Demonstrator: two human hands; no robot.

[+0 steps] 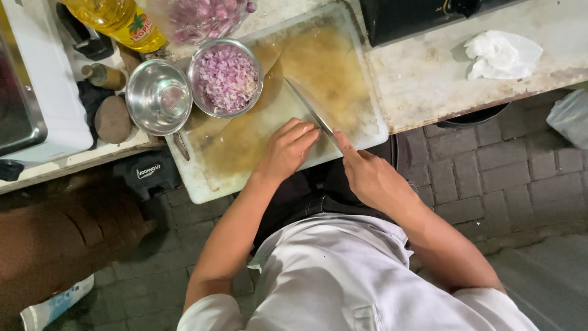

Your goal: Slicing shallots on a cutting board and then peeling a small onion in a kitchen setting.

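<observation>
Slicing: the step in hand looks like fine cutting on the cutting board, which serves as the landmark below.
Right hand: at the near edge of the board, clenched around the handle of the knife, forefinger stretched along the spine; the blade angles away across the board toward its middle.
Left hand: on the board's near part, just left of the blade, fingers curled down over something small; what lies under them is hidden, so I cannot tell what it grips.
Bowl of chopped shallots: a steel bowl on the board's far left corner, heaped with pink-purple pieces.
Empty steel bowl: just off the board's left edge, touching the filled bowl.
Oil bottle: beyond the board's far left corner, yellow, lying tilted.
Crumpled tissue: well to the right of the board, on the bare counter.
Doing it well: as I judge it, the left fingertips should stay tucked with the knuckles guiding the blade's flat, the knife tip kept low on the board, and the cuts short and even.
</observation>
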